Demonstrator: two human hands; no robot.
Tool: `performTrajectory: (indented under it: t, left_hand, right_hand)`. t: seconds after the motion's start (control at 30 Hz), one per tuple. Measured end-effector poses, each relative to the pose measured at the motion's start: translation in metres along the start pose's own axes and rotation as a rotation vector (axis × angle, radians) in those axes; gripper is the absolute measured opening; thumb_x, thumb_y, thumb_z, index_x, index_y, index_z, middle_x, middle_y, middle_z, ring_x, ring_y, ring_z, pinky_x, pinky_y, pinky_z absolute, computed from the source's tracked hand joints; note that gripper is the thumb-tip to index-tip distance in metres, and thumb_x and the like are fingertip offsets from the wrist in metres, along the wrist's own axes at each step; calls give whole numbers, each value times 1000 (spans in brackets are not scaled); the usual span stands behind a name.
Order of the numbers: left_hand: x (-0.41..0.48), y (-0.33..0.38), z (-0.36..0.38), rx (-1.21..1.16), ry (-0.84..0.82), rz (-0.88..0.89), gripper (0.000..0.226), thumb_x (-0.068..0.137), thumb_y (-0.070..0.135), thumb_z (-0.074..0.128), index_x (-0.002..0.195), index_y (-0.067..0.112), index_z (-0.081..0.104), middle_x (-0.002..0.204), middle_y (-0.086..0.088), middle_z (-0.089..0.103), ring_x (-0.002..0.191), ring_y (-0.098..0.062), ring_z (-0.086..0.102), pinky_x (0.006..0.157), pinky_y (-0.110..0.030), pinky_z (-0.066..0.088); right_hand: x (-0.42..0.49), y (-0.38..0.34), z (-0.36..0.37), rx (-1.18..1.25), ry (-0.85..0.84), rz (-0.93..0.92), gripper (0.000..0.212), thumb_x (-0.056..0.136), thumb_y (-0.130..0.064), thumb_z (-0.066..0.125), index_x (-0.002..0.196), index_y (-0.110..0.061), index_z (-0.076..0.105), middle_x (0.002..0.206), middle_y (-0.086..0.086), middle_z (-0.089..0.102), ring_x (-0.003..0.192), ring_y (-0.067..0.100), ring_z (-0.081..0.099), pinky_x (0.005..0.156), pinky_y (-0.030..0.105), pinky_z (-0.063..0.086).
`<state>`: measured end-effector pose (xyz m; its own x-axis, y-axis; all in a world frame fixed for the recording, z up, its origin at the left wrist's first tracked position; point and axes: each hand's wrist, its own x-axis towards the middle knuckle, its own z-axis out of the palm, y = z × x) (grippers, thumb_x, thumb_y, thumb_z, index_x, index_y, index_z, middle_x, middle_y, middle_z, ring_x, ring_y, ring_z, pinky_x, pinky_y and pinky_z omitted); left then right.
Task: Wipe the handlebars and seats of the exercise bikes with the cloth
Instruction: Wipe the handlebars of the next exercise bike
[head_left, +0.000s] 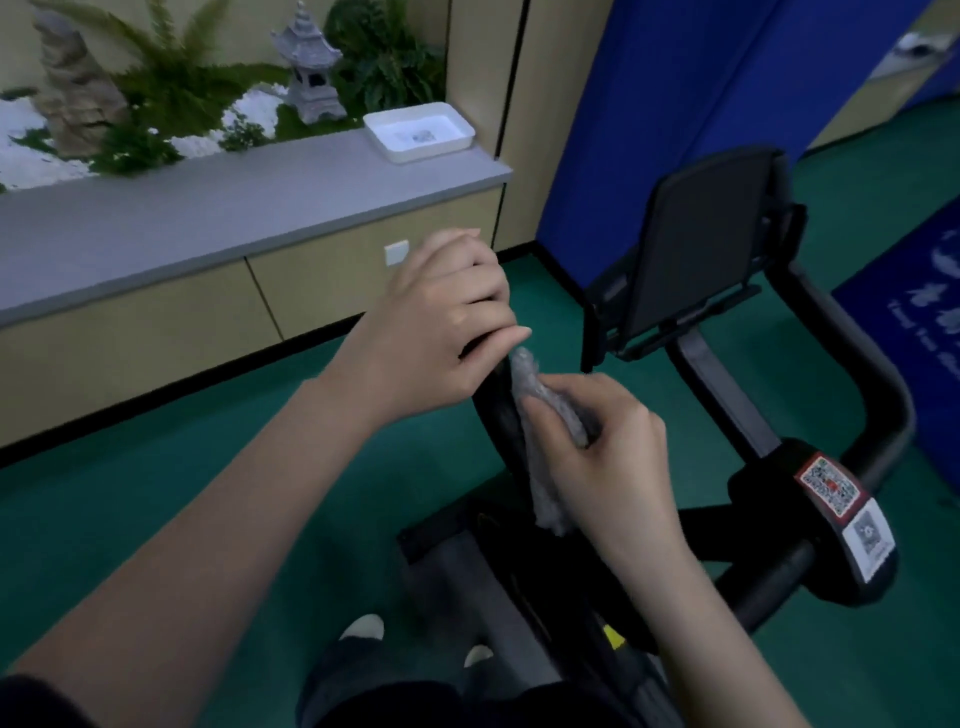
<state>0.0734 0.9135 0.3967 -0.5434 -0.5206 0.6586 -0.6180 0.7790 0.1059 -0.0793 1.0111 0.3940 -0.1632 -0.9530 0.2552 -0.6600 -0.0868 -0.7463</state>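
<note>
I stand over a black exercise bike (769, 525). My left hand (441, 327) grips the upper end of its left handlebar (496, 410). Just below, my right hand (602, 447) holds a crumpled grey cloth (545, 447) pressed against that same black bar, the cloth's tail hanging down past my wrist. The right handlebar (862, 374) curves round at the right, untouched. A dark console screen (696, 249) stands upright between the bars. The seat is out of view.
A beige cabinet with a grey top (218, 218) runs along the left, carrying a white tray (418, 130) and a planter with ferns and a stone lantern (309, 67). A blue panel (675, 104) stands behind the bike. Green floor (156, 493) all around; my shoes (363, 626) below.
</note>
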Motion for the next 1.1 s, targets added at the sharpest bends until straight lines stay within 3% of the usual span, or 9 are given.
performTrajectory:
  t: [0.17,0.33,0.47,0.57,0.7,0.93,1.0,1.1]
  left_hand:
    - [1,-6,3,-94,68,55,26,90,21,62,69,9,71,71,-1,61,83,-25,57,107,-36,33]
    - [1,-12,3,-162,61,110,27,91,19,60,70,6,73,70,-3,61,81,-26,56,103,-35,35]
    - [2,-14,2,-167,78,132,26,91,18,60,71,6,73,70,-3,62,80,-27,58,95,-31,35]
    - [0,-12,4,-155,87,136,25,90,19,60,74,6,74,73,-4,64,83,-27,58,97,-35,37]
    - [-5,-7,4,-134,102,155,27,94,23,57,79,8,74,81,-4,67,97,-26,61,114,-38,23]
    - [-19,13,17,-135,16,259,31,98,25,51,80,11,72,80,-1,68,93,-22,63,116,-38,19]
    - [-21,14,19,-104,2,266,33,98,25,48,77,12,71,78,0,67,87,-22,62,114,-37,21]
    - [-20,12,20,-74,2,274,34,97,22,47,75,11,69,77,-1,67,84,-25,61,109,-36,24]
  right_hand:
    - [-32,-21,17,-176,269,-34,15,81,-13,70,94,-8,74,84,-2,59,78,3,52,73,1,36]
    - [-44,-37,66,-281,469,-35,23,79,1,68,102,-1,71,88,10,58,76,21,58,66,34,50]
    - [-61,-34,65,-357,628,71,23,80,-2,65,102,-1,71,91,13,59,80,23,60,74,30,50]
    - [-62,-38,70,-367,738,151,21,81,-1,66,102,1,71,89,15,59,79,25,60,75,27,49]
    - [-54,-47,79,-383,680,195,23,81,1,66,103,2,71,90,15,59,80,27,59,72,33,50]
    - [-75,-41,47,-407,668,333,19,81,0,67,98,-1,73,88,10,60,80,22,60,76,24,47]
    - [-62,-44,45,-370,602,370,16,84,-7,67,99,-5,73,88,9,61,81,24,60,76,30,48]
    - [-37,-40,31,-328,395,412,14,89,-19,63,95,-13,73,87,5,66,85,24,60,74,27,41]
